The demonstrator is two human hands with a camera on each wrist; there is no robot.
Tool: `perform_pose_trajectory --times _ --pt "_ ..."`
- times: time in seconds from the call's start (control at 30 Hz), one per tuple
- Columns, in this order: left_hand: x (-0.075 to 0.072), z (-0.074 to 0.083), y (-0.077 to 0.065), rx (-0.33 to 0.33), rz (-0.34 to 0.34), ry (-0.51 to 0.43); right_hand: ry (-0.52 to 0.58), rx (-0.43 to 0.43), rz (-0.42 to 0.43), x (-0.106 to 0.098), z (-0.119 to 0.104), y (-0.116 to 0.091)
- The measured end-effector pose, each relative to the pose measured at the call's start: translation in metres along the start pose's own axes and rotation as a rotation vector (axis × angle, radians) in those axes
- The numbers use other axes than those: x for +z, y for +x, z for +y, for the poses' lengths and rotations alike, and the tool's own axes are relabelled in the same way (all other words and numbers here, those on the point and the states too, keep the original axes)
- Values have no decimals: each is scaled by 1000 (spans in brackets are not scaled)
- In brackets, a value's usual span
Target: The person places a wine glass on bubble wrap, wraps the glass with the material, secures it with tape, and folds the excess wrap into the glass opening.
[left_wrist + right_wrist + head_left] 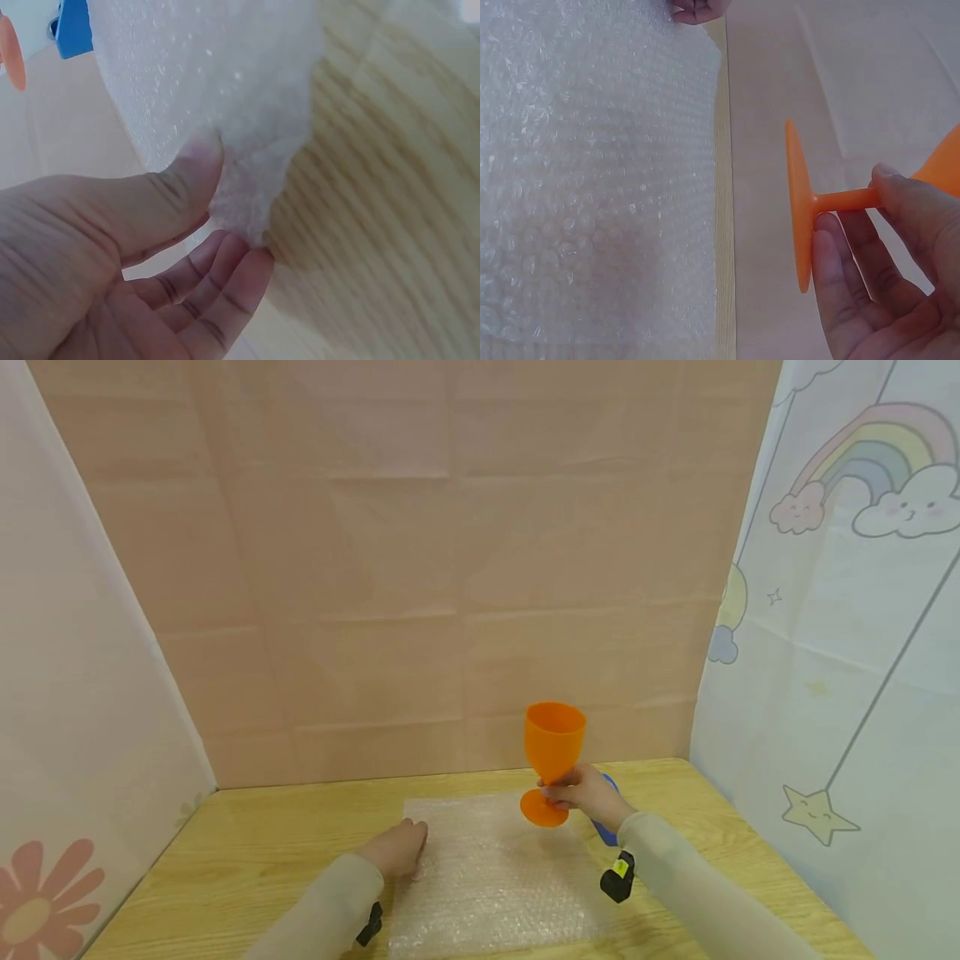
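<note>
Blue object (606, 835): partly hidden behind right hand (591, 793) in head view, cropped at top in left wrist view. Can't tell what it is. Orange goblet (553, 747): stem partly covered by that hand; bowl cut by right edge in right wrist view. Bubble wrap (487, 877) runs off that view's left and top edges; left hand (399, 847) mostly cropped there too.
</note>
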State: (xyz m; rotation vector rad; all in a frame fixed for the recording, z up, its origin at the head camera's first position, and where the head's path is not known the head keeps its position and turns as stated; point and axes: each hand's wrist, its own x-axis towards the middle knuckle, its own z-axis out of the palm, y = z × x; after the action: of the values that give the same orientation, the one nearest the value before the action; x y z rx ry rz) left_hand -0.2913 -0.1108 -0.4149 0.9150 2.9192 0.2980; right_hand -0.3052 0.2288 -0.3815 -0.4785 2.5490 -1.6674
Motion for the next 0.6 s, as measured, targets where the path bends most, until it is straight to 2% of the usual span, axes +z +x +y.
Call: perform_pose_trajectory --times 0.07,0.13,0.37,0.6 --pt "16 -4 13 -90 -25 37 4 2 5 0 0 0" --pt "21 -5 16 -134 -31 39 1 6 5 0 0 -1" --pt "17 -3 9 -82 -7 -11 21 12 -12 -1 2 -3" --pt "17 -3 13 -101 -37 9 25 16 -19 -1 3 -4"
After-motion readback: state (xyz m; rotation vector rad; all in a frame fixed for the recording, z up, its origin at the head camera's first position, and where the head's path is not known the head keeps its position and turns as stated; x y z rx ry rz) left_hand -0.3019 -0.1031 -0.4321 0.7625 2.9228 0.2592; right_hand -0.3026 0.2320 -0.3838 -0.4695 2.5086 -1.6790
